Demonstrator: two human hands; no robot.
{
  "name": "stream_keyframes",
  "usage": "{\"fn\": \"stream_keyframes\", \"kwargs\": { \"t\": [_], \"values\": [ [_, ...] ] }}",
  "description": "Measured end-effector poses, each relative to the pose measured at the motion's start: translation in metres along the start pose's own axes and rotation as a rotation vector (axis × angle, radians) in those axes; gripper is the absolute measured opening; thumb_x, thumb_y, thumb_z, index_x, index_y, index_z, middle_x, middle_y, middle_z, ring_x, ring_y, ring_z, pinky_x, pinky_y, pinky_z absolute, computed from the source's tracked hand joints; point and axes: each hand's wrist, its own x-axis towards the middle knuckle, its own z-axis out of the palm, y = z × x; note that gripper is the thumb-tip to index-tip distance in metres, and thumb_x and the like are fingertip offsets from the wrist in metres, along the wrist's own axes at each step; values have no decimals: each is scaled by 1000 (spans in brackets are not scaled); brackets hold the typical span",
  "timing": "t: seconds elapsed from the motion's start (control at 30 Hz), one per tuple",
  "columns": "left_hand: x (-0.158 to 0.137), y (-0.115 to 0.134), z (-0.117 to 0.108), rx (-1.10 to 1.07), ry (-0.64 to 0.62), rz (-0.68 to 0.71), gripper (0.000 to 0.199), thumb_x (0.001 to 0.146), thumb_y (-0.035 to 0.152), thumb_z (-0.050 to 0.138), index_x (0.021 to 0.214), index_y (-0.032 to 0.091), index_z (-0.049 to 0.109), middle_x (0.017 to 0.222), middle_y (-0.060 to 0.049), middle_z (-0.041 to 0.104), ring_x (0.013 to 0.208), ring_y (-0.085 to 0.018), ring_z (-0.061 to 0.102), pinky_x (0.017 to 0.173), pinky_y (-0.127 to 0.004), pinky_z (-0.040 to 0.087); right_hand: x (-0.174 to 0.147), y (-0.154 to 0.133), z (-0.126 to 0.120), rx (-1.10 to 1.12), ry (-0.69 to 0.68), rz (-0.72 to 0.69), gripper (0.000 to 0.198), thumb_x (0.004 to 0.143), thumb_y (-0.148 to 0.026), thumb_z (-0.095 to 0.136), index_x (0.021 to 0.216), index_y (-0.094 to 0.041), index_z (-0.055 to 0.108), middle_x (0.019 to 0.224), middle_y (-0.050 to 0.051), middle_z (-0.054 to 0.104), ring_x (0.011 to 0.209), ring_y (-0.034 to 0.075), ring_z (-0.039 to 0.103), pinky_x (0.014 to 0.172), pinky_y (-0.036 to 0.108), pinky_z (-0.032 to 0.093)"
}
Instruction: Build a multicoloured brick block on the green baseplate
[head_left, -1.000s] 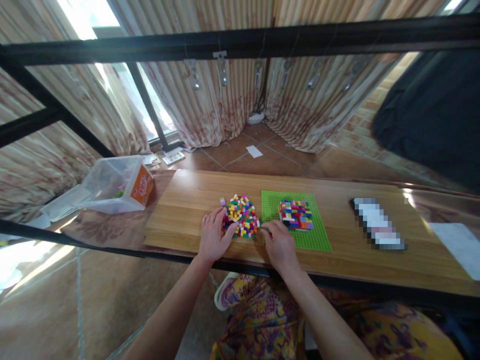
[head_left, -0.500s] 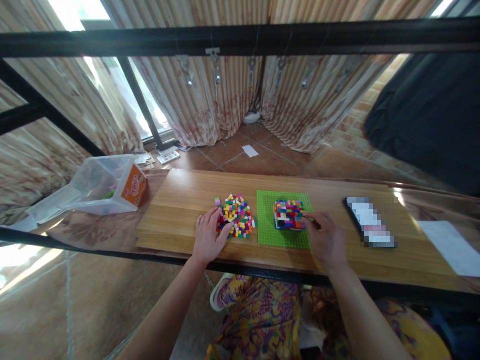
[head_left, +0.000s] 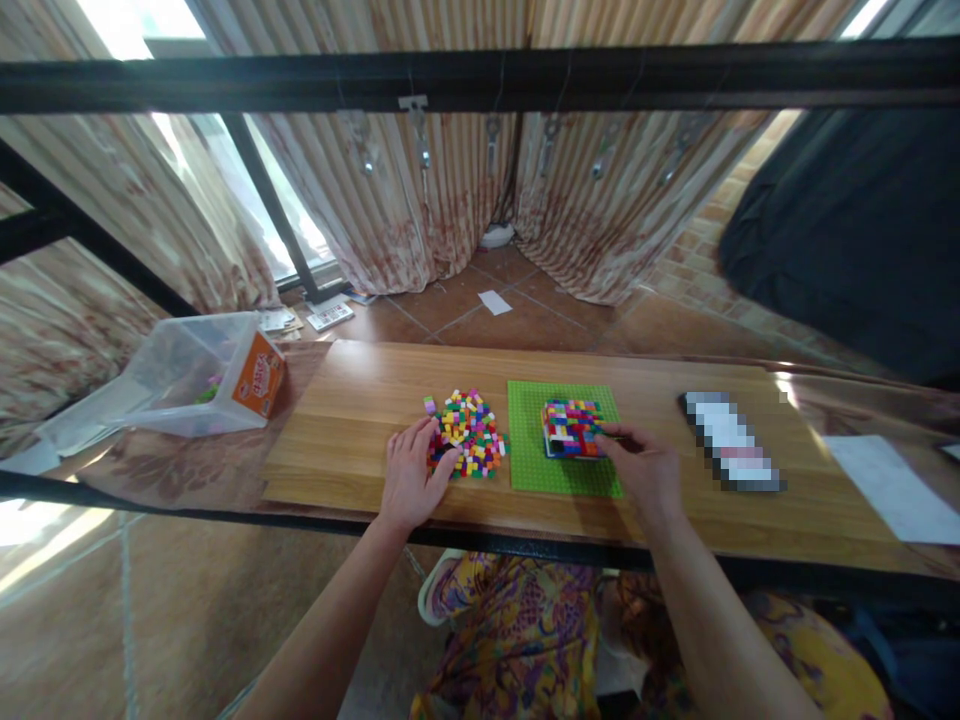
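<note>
A multicoloured structure of building bricks (head_left: 571, 425) stands on a green studded baseplate (head_left: 526, 455). At its right side is my right hand (head_left: 646, 470), thumb and index finger drawn together against the edge of the bricks. Whatever lies between those fingertips is too small to make out. To the left, a heap of loose small bricks (head_left: 474, 430) in many colours is spread on the wooden board. My left hand (head_left: 415, 475) rests at the heap's left edge, fingers and thumb apart, with no brick visibly held. A pinkish brick (head_left: 430, 404) lies just beyond its fingertips.
A phone (head_left: 731, 442) lies on the wooden board (head_left: 375, 385) to the right, with a white sheet of paper (head_left: 892, 485) past it. At far left stands a clear plastic box (head_left: 202, 375) with an orange label. A black bar (head_left: 480, 80) crosses above the table.
My right hand has shifted slightly left against the brick structure, its fingers lying a little flatter. My left hand stays beside the heap. The whole view has slid slightly.
</note>
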Motion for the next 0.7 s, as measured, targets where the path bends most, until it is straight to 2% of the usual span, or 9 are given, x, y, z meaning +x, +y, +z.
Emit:
{"fn": "stream_keyframes", "kwargs": {
  "t": [0.13,0.3,0.7],
  "values": [
    [0,0,0,-1,-8,-1,46,95,46,51,131,17,57,135,-16,61,127,-30,55,110,-51,38,1,-2,3,276,6,175,34,48,-33,85,76,-19,73,71,0,70,62,15,61,57,29,50],
    [0,-1,1,-2,-2,3,45,95,47,50,130,18,57,135,-16,61,126,-30,55,110,-51,38,3,-6,1,354,-16,291,36,42,-25,87,74,-19,72,69,-2,67,60,12,59,53,25,46],
    [0,-3,1,27,-17,26,47,96,46,49,130,16,56,136,-17,60,126,-31,55,109,-51,39,0,-10,2,405,-38,314,32,44,-24,86,72,-19,70,65,-3,67,55,10,56,49,22,40]
  ]
}}
